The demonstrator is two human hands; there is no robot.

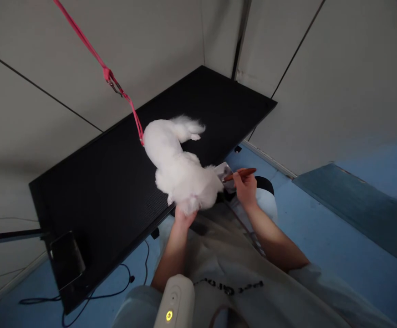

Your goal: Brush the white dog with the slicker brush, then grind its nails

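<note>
White dog (181,175) on black table (109,191), pink leash (91,49) against its body. Right hand (246,187) closed round brush (244,173); left hand (185,217) at dog's head, grip hidden. Phone (67,257) near table end; apron (224,246) lettering unclear.

I am remotely observing a fluffy white dog (180,171) curving across the black table (96,191). A brown-handled, flat-headed tool (228,176) is slanting beside its fur.

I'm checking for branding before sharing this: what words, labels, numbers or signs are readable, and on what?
Apron: dark lettering, perhaps "Pet"; the rest is too distorted to read.
White device: lit yellow sign, apparently a power symbol.
No other text can be read.
</note>
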